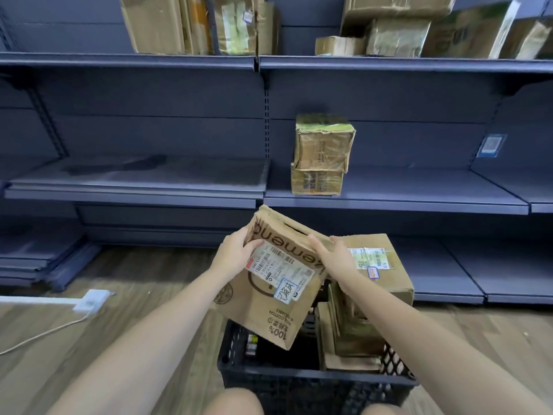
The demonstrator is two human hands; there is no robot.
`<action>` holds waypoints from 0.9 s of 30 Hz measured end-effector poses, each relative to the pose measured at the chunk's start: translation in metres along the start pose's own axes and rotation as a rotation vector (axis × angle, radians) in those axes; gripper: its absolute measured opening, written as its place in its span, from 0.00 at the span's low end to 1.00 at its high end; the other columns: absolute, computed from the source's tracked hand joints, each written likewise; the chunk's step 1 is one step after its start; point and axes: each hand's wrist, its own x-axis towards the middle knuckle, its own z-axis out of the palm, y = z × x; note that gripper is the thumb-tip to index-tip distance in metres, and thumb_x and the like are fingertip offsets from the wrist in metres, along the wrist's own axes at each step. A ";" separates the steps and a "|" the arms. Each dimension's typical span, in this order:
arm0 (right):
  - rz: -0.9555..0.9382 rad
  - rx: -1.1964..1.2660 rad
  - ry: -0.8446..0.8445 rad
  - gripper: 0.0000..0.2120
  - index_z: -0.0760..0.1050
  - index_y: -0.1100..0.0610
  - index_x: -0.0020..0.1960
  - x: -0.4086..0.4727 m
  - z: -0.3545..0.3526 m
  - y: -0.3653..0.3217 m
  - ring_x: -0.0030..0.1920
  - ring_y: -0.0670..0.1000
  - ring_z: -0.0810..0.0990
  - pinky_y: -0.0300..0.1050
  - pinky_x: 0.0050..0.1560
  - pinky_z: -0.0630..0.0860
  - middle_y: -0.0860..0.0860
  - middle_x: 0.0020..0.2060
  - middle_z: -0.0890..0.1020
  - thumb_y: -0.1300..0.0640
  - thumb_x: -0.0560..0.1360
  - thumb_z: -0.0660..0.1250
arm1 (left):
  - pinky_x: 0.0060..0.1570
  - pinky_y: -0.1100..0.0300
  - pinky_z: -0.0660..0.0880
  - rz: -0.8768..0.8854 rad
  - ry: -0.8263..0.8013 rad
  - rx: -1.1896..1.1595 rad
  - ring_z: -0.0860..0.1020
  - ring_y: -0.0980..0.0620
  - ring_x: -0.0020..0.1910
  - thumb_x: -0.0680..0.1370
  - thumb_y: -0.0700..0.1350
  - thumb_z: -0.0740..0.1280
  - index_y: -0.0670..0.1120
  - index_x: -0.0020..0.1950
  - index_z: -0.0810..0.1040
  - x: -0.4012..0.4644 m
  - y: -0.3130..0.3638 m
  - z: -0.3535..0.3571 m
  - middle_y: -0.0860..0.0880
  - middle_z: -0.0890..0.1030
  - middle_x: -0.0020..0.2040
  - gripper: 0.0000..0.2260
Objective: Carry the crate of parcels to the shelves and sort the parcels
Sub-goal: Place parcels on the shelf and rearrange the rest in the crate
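A brown cardboard parcel (pixel 269 298) with a white shipping label hangs tilted above the black plastic crate (pixel 299 384) on the floor. My left hand (pixel 235 254) grips its upper left corner. My right hand (pixel 332 259) grips its upper right edge. More cardboard parcels stand in the crate, among them a larger box (pixel 380 265) with labels at the right and flat ones (pixel 347 333) below it. Dark blue shelves (pixel 389 202) stand straight ahead. Two stacked taped boxes (pixel 321 154) sit on the middle shelf.
The top shelf (pixel 389 64) holds several cardboard boxes and flat parcels. A bare shelf board (pixel 134 190) lies at the middle left. Loose shelf boards (pixel 45 262) lie on the wooden floor at left. A white power strip (pixel 89 301) with a cable lies nearby.
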 end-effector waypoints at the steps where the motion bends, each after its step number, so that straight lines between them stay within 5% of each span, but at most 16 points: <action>1: -0.090 -0.113 -0.023 0.34 0.61 0.54 0.74 -0.003 -0.001 0.002 0.64 0.56 0.74 0.45 0.50 0.73 0.55 0.69 0.70 0.37 0.75 0.60 | 0.55 0.54 0.75 0.013 0.003 0.014 0.79 0.48 0.56 0.79 0.47 0.64 0.47 0.63 0.76 0.003 0.001 -0.001 0.48 0.82 0.57 0.14; 4: -0.252 -0.311 -0.148 0.30 0.62 0.46 0.74 -0.009 -0.005 0.012 0.75 0.59 0.61 0.56 0.68 0.69 0.57 0.78 0.47 0.38 0.75 0.61 | 0.54 0.50 0.75 0.055 -0.054 0.080 0.80 0.47 0.53 0.78 0.47 0.65 0.43 0.58 0.78 0.012 0.007 -0.002 0.47 0.83 0.53 0.11; 5: -0.291 -0.372 -0.186 0.30 0.60 0.45 0.75 -0.012 -0.005 0.016 0.76 0.58 0.58 0.58 0.70 0.67 0.56 0.79 0.47 0.40 0.76 0.61 | 0.53 0.50 0.75 0.062 -0.070 0.082 0.80 0.47 0.52 0.78 0.47 0.65 0.42 0.57 0.78 0.016 0.009 -0.001 0.47 0.83 0.51 0.11; 10: -0.368 -0.435 -0.008 0.23 0.60 0.47 0.75 -0.024 0.006 0.033 0.59 0.53 0.78 0.49 0.57 0.77 0.49 0.65 0.76 0.48 0.81 0.56 | 0.45 0.56 0.71 0.116 -0.094 0.082 0.79 0.46 0.52 0.78 0.45 0.65 0.48 0.51 0.79 0.029 0.026 0.011 0.51 0.82 0.46 0.05; 13: -0.215 -0.314 0.048 0.19 0.65 0.48 0.72 -0.027 0.015 0.045 0.53 0.52 0.80 0.46 0.48 0.75 0.49 0.58 0.81 0.50 0.82 0.54 | 0.63 0.50 0.71 0.044 0.058 0.254 0.73 0.44 0.66 0.78 0.46 0.66 0.46 0.68 0.72 0.028 0.018 0.025 0.46 0.77 0.66 0.18; 16: -0.030 -0.157 0.106 0.17 0.67 0.52 0.69 -0.027 0.020 0.062 0.53 0.53 0.78 0.47 0.51 0.73 0.51 0.59 0.80 0.51 0.82 0.54 | 0.71 0.48 0.62 -0.207 0.164 0.495 0.64 0.40 0.73 0.77 0.49 0.66 0.42 0.75 0.59 0.015 -0.009 0.031 0.41 0.64 0.75 0.31; 19: 0.063 -0.096 0.100 0.18 0.67 0.54 0.70 -0.026 0.025 0.077 0.58 0.55 0.77 0.46 0.52 0.72 0.53 0.61 0.79 0.52 0.82 0.54 | 0.59 0.50 0.71 -0.540 -0.041 0.445 0.72 0.41 0.65 0.77 0.54 0.62 0.41 0.72 0.62 -0.006 -0.044 0.041 0.41 0.72 0.66 0.28; 22: 0.142 -0.087 0.051 0.17 0.67 0.55 0.69 -0.022 0.037 0.091 0.59 0.55 0.77 0.47 0.54 0.73 0.54 0.61 0.79 0.52 0.82 0.53 | 0.36 0.58 0.72 -0.440 -0.213 0.412 0.81 0.44 0.45 0.78 0.50 0.59 0.45 0.58 0.73 -0.026 -0.079 0.067 0.48 0.80 0.46 0.14; 27: 0.190 -0.164 -0.118 0.17 0.63 0.60 0.70 -0.005 0.051 0.121 0.65 0.58 0.74 0.49 0.58 0.74 0.57 0.66 0.74 0.56 0.82 0.53 | 0.41 0.57 0.68 -0.516 -0.098 0.363 0.78 0.44 0.49 0.81 0.44 0.56 0.47 0.61 0.67 -0.031 -0.089 0.079 0.46 0.80 0.57 0.09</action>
